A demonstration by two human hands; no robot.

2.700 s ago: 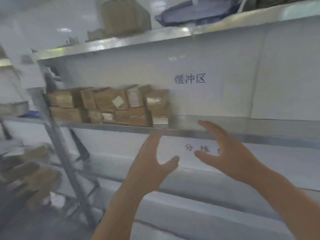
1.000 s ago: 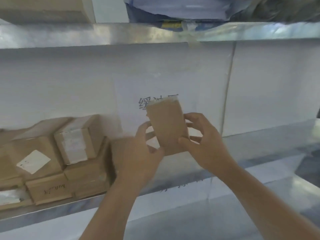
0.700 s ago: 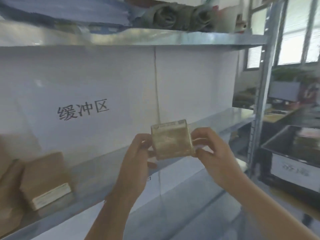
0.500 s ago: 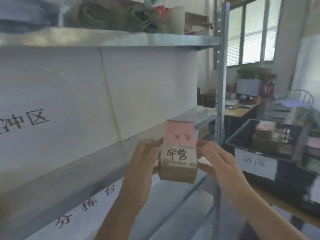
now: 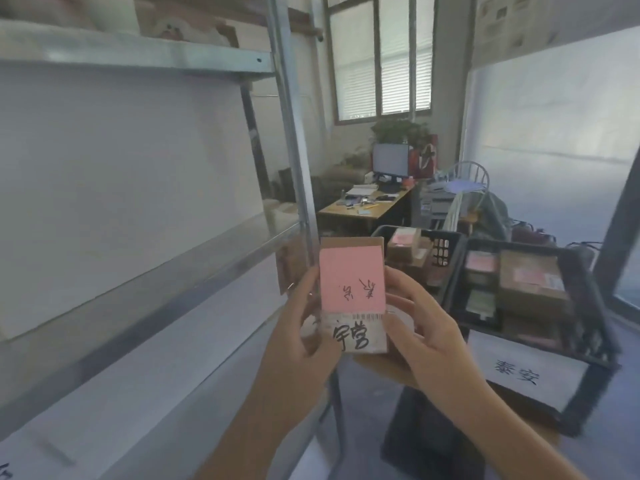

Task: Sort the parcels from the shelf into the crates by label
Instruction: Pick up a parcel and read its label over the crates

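Just past the end post of the shelf [image 5: 173,268], you hold one parcel [image 5: 351,296] up before you, your left hand [image 5: 298,344] and right hand [image 5: 424,341] gripping its two sides, pink note and handwritten label turned your way. The near crate [image 5: 585,306], tagged with a white sign [image 5: 519,372], and the far crate [image 5: 446,251] beside it already hold several parcels. I judge the sort well under way; this parcel still needs its crate.

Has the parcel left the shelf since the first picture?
Yes. The parcel, held by both hands, is now off the shelf, past its right end post, near the crates.
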